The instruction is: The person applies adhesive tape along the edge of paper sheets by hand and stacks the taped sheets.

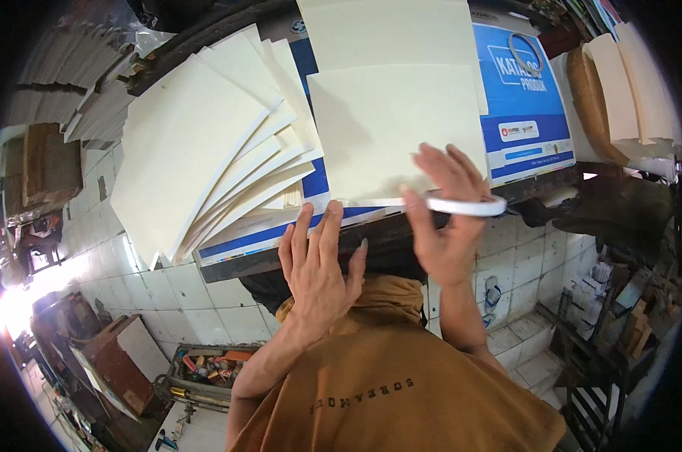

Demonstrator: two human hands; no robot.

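Observation:
A cream sheet of card (393, 128) lies on the table in front of me, overlapping another sheet beyond it. Along its near edge runs a narrow white strip of tape (375, 202). My left hand (314, 264) is open, its fingers stretched out and two fingertips at the strip's left end. My right hand (450, 226) is at the sheet's near right corner with a thin white roll of tape (488, 206), seen nearly edge-on across the palm. Its thumb is by the strip and its other fingers reach over the sheet; how the roll is gripped is partly hidden.
Several cream card pieces (190, 128) are fanned out at the left, overhanging the table edge. A blue printed sheet (514, 113) covers the tabletop, with another tape ring (524, 54) on it. Paper stacks (77, 75) stand far left. A tool-filled tray (209, 365) sits below left.

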